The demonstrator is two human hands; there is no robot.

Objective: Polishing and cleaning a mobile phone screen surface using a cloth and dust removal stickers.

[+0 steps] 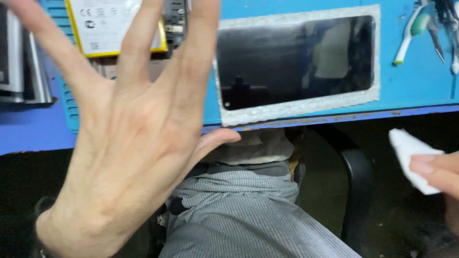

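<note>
My left hand [129, 138] is raised close to the camera, palm toward me, fingers spread wide and holding nothing. It hides part of the blue work mat [411, 81]. A dark glossy phone screen [294, 59] lies flat on the mat, framed by a whitish crusted border. At the right edge my right hand [437, 174] pinches a small white wipe [411, 155] below the table's front edge.
A white phone battery with a yellow rim [107, 24] lies at the back left. A toothbrush [411, 31] and tweezers [437, 38] rest at the back right. Grey metal parts [21, 62] sit at far left. A grey striped trouser leg [244, 215] and a chair arm [356, 191] are below.
</note>
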